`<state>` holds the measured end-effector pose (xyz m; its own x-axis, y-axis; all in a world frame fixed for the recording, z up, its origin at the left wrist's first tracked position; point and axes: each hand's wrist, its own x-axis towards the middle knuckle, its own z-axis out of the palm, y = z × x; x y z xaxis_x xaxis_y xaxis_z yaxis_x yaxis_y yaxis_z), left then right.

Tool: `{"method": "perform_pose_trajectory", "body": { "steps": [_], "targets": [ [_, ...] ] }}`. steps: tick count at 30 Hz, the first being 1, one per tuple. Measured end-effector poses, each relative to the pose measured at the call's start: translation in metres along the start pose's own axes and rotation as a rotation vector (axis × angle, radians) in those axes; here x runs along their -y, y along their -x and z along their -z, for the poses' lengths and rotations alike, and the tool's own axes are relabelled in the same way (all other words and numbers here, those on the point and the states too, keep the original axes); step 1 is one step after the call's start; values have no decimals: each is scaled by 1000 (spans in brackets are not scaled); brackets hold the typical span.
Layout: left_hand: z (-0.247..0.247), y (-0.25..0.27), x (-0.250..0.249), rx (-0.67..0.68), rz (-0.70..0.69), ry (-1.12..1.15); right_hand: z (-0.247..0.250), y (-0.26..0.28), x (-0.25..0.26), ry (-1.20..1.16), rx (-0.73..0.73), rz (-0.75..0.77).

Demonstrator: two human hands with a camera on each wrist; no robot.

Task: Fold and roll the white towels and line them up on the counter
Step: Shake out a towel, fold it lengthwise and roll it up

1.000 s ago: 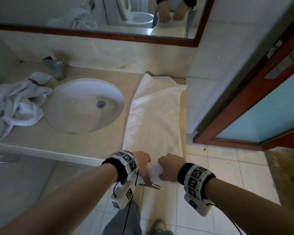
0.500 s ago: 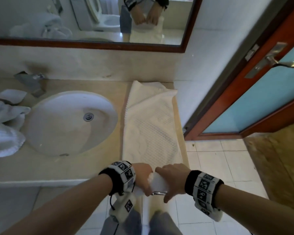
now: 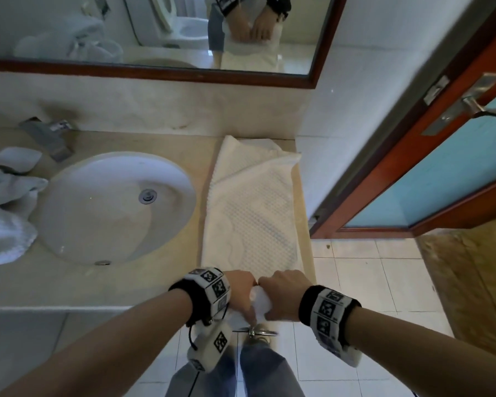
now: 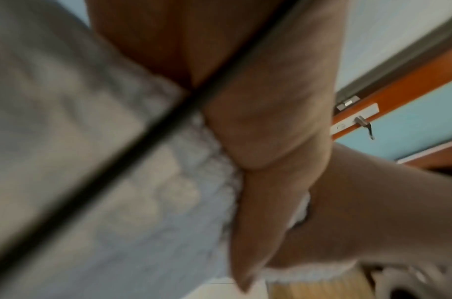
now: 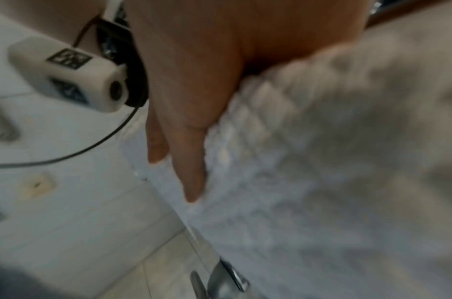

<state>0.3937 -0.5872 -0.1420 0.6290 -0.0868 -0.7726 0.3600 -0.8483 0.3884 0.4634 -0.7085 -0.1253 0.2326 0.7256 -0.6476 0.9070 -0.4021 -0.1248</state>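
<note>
A white waffle towel point(image 3: 252, 213), folded into a long strip, lies on the counter point(image 3: 161, 285) right of the sink and runs from the back wall to the front edge. Its near end is curled into a small roll point(image 3: 259, 302) at that edge. My left hand point(image 3: 241, 290) and right hand point(image 3: 285, 293) sit side by side, fingers curled over the roll. In the left wrist view the left hand point(image 4: 260, 145) presses into the towel point(image 4: 168, 192). The right wrist view shows my right hand point(image 5: 191, 113) lying on the towel point(image 5: 309, 161).
A round sink point(image 3: 112, 207) and faucet point(image 3: 49, 136) are left of the towel, with crumpled white towels point(image 3: 3, 213) at the far left. A tiled wall point(image 3: 355, 110) and a red-framed door point(image 3: 441, 173) close the right side. A metal ring point(image 3: 255, 332) hangs below the counter edge.
Both hands have kept hold of the towel's near end and come up a little to the counter's front edge. The head view has shifted, so the door handle shows.
</note>
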Motion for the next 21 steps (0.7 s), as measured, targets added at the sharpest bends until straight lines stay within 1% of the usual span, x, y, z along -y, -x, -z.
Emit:
{"method": "perform_pose_trajectory", "body": {
  "steps": [1,4,5,6,7,9,10,11,12,13,15,16,17,18,20,21],
  "targets": [
    [1,0,1,-35,-15,-7,1,-6,-4,-52,50,-30],
    [-7,4,-5,-245,-19,-233,11,-23,-22,-362,278,-60],
    [-9,3,-5,-279,-18,-256,15,-25,-24,-406,304,-44],
    [-9,0,-4,-249,-7,-232,17,-23,-23,-394,299,-28],
    [-7,-3,-2,-160,14,-162,16,-22,-21,-331,253,-9],
    [-2,-9,10,33,8,-35,9,-16,-9,-75,116,43],
    [1,-10,14,76,-3,2,5,-15,-5,-4,76,67],
    [3,-9,15,79,-11,11,4,-16,-4,-1,71,74],
    [1,-8,14,53,-21,16,5,-19,-5,-77,112,51],
    [0,-6,13,-17,-21,-13,7,-24,-11,-186,166,25],
    [-7,-1,5,-187,-16,-209,11,-32,-20,-345,241,6],
    [-10,1,0,-243,-24,-288,13,-33,-20,-350,248,15],
    [-10,2,-3,-257,-24,-305,15,-32,-18,-305,241,19],
    [-6,1,-1,-221,-4,-252,15,-30,-14,-220,212,27],
    [6,-6,9,-93,51,-89,14,-24,-4,-56,104,73],
    [10,-10,12,-47,67,-34,10,-24,-2,-35,62,73]
  ]
}}
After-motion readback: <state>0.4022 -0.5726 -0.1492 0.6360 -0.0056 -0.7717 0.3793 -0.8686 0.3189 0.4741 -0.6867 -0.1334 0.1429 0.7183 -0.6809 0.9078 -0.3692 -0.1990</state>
